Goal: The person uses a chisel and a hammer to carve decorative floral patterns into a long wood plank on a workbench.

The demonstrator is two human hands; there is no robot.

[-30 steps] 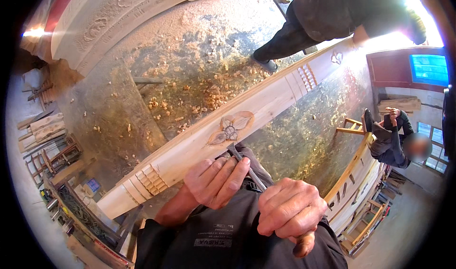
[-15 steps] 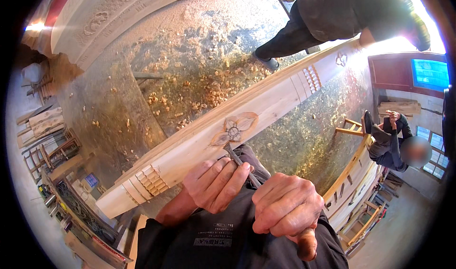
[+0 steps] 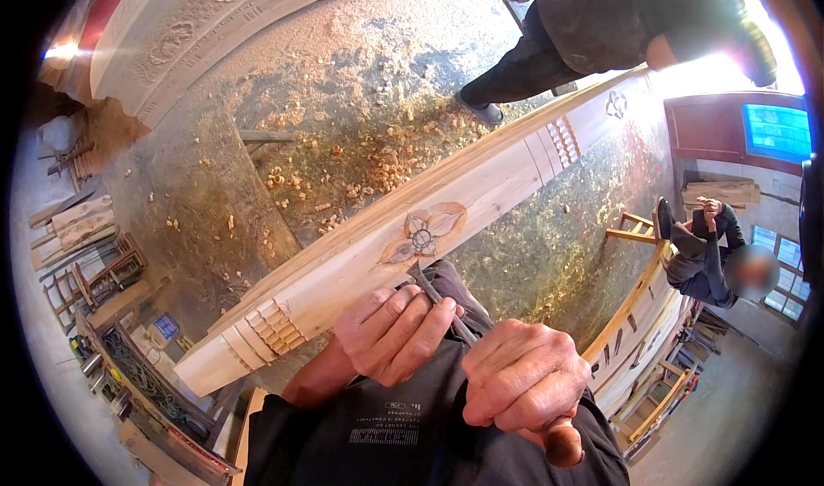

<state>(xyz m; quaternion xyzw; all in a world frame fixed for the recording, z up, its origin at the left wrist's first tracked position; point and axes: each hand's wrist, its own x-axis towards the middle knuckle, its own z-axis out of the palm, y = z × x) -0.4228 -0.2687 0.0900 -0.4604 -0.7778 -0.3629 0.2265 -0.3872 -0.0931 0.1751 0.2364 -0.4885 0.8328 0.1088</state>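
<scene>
Both my hands grip one wood-carving chisel (image 3: 464, 331). My left hand (image 3: 396, 333) pinches its metal shank between thumb and fingers, close to the blade. My right hand (image 3: 525, 376) wraps round the wooden handle, whose rounded brown end (image 3: 563, 446) sticks out below the fist. The blade's tip is beside the lower edge of a carved flower (image 3: 421, 239) on a long pale wooden beam (image 3: 343, 282); whether it touches the wood I cannot tell. The flower has outlined petals and a round centre. Toward the beam's left end there is a carved block of scale-like rows (image 3: 275, 326).
At the beam's far end a person (image 3: 592, 23) in dark clothes leans over. Another person (image 3: 708, 254) sits at the right beside a wooden bench (image 3: 644, 306) with tools. Wood shavings (image 3: 386, 160) litter the floor. A carved arched panel (image 3: 184, 48) stands at the far left.
My hands and the chisel have shifted slightly to the right. The blade's tip has drawn back a little from the flower's edge.
</scene>
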